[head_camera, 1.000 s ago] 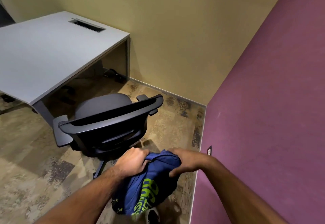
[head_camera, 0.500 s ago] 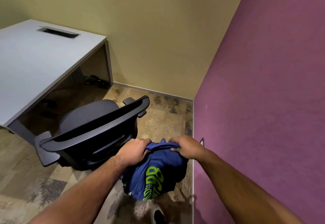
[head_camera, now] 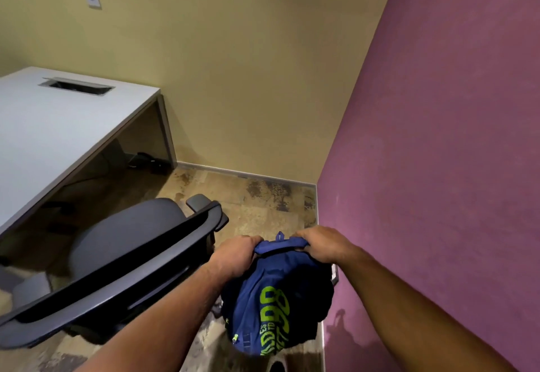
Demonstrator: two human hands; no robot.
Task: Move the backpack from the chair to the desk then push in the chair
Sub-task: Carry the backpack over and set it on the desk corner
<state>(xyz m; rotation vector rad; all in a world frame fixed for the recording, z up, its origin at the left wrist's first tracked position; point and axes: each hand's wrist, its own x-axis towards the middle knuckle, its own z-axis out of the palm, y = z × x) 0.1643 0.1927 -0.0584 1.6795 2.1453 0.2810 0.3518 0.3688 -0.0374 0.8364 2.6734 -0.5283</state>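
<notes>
1. The room is evenly lit with a warm, yellowish cast; no lamp is in view.
2. The table (head_camera: pixel 52 126) top is the brightest surface, pale and slightly washed, without hard glare.
3. Under the table it turns dim, and the cables there are hard to make out.
4. A soft, dark shadow falls on the purple wall (head_camera: pixel 455 138) low down, just right of the backpack (head_camera: pixel 277 304).
5. The chair (head_camera: pixel 122 257) back carries a faint sheen along its top rim.
6. Wide-angle bending curves the wall corner and table edges, strongest toward the frame borders.
7. Detail is slightly soft throughout; the floor (head_camera: pixel 263 205) pattern beside the chair looks smeared.
</notes>
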